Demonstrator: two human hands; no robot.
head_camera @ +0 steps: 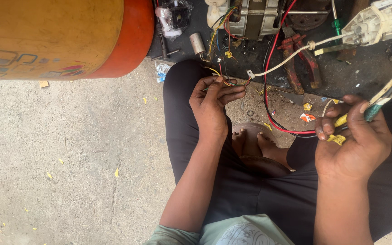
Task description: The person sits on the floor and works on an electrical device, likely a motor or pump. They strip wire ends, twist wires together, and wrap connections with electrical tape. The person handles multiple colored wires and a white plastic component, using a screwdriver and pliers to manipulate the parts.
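**Wires pinched, tool at the ready**

The person sits on the concrete floor [69, 149] with knees drawn up, both hands busy. The left hand [214, 104] has its fingers curled in, pinching a thin bundle of coloured wires [225, 81] that trails up to the electric motor [255, 16] on the dark mat [364, 77]. The right hand [357, 136] is closed round a green-handled tool [379, 106], with yellow scraps of insulation against the fingers and a red cable [277, 122] looping close by. Red pliers [302, 59] lie untouched on the mat; an orange gas cylinder [60, 36] rests to the left. It looks like a wire-end preparation step: the next move would call for bringing the tool across to the pinched wire ends and holding them steady.
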